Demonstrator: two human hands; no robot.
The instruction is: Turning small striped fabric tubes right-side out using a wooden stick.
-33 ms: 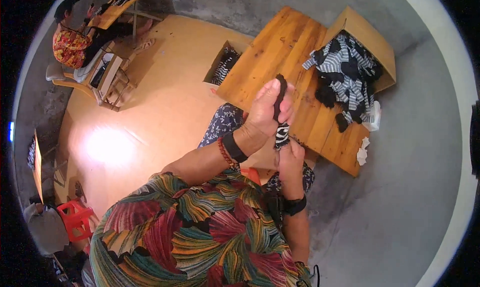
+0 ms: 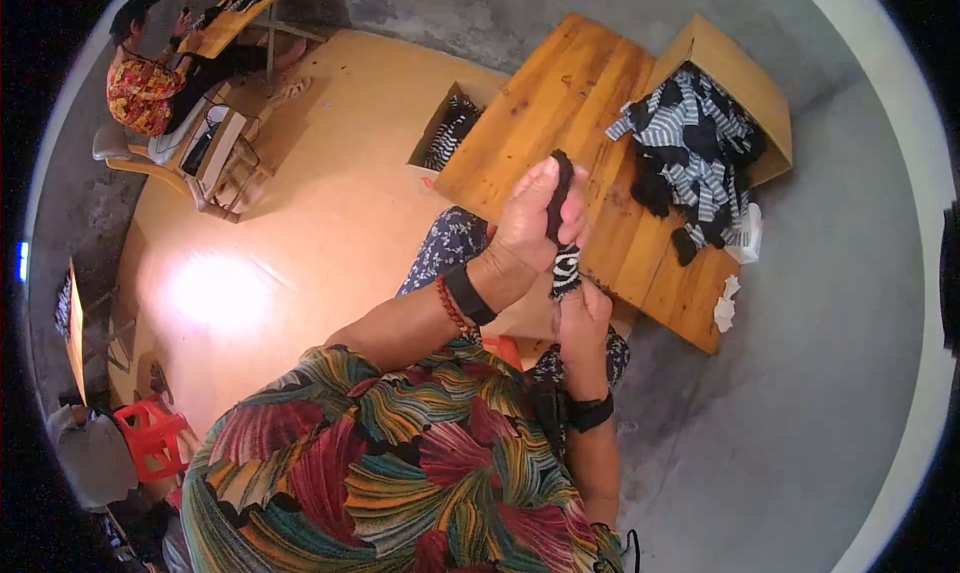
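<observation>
l. hand (image 2: 535,213) is gripping knit (image 2: 566,263) at far end; r. hand (image 2: 582,318), just below l. hand, is pinching near end, prob. keeping it taut.

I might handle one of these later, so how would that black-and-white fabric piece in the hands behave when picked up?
Probably floppy: the fabric piece curves between the left hand and right hand. It looks light, being slim enough for one fist. It likely won't roll, appearing soft.
</observation>
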